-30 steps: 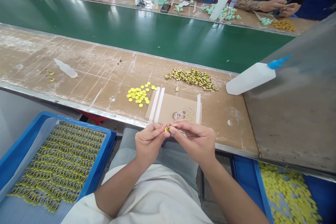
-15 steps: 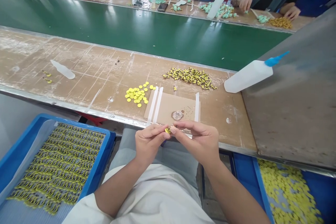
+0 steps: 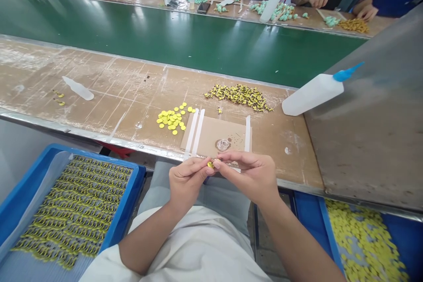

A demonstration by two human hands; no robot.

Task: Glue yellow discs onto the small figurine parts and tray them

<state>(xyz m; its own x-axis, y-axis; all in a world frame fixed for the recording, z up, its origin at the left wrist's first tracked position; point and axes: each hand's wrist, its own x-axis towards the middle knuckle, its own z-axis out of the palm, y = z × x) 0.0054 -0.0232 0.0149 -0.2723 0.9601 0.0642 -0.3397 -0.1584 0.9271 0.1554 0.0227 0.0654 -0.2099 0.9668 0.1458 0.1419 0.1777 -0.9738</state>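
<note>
Just below the frame's centre, at the bench (image 3: pixel 280 163)'s near edge, the left hand (image 3: pixel 185 180) and right hand (image 3: pixel 254 174) pinch a small yellow piece (image 3: pixel 210 165) between fingertips. It looks light, fairly stiff, possibly slippery; gripping its rim gently seems safest.

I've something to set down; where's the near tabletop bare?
Mostly bare: between the white piece and the yellow discs; right of the cardboard, in front of the near bottle. Crowded: around the discs, cardboard and black-yellow pile.
</note>
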